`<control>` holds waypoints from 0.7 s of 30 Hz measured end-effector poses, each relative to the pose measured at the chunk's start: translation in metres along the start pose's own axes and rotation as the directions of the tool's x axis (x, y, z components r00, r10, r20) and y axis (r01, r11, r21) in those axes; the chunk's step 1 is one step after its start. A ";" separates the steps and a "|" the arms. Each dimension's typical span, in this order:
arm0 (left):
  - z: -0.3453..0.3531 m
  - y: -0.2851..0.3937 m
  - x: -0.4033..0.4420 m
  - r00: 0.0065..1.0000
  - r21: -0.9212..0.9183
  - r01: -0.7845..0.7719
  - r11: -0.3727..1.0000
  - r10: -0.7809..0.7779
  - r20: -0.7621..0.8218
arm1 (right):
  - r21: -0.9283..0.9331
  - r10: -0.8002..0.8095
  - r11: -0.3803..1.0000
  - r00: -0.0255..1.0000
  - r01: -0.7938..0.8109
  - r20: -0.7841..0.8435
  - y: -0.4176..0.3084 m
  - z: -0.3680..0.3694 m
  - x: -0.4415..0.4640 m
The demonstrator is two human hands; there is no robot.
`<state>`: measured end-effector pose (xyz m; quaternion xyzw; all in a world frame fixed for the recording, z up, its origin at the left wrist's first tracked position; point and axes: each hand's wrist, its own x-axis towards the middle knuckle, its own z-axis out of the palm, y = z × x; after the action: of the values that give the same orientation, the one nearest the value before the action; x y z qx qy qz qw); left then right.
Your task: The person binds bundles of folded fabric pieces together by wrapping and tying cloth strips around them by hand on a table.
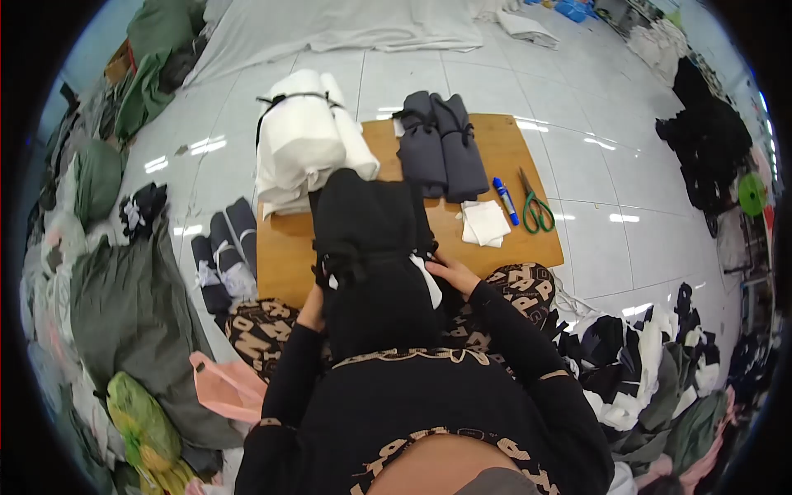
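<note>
A thick bundle of black cloth (363, 219), tied round the middle with a black strip, stands on my lap at the near edge of a wooden board. My left hand (312, 310) grips its left side, with the fingers partly hidden behind the cloth. On the opposite side my right hand (455, 275) holds the bundle, thumb lying near a white piece (426, 282) that shows at its edge. Right behind the bundle are white cloth rolls (305, 136) tied with a black strip.
On the wooden board (495, 140) lie tied dark grey rolls (441, 148), white cloth squares (485, 223), a blue marker (506, 201) and green-handled scissors (537, 206). More grey rolls (223, 247) rest on the tiles at left. Scrap piles (643, 363) and heaped cloth (136, 305) flank me.
</note>
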<state>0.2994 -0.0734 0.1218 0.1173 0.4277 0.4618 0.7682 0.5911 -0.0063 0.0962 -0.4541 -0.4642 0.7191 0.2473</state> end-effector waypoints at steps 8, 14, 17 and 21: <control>0.111 0.018 -0.044 0.798 0.893 -0.447 0.055 0.475 0.371 | 0.538 0.058 0.833 0.987 -0.131 0.150 0.011 -0.025 -0.002; 0.223 0.051 -0.061 0.513 0.579 -0.736 -0.351 0.271 0.815 | 0.577 0.090 0.810 0.994 -0.105 0.055 0.026 -0.028 -0.049; 0.241 0.074 -0.038 0.584 0.579 -0.811 0.083 0.048 0.810 | 0.586 0.107 0.808 0.993 -0.062 -0.042 0.032 -0.040 -0.082; 0.229 0.088 0.117 0.782 0.708 -0.611 0.355 0.408 0.470 | 0.588 0.133 0.809 0.975 -0.003 -0.177 0.039 -0.058 -0.120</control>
<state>0.4452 0.1185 0.2469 0.6430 0.4495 0.4014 0.4727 0.7004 -0.0916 0.1034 -0.4457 -0.1754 0.7833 0.3963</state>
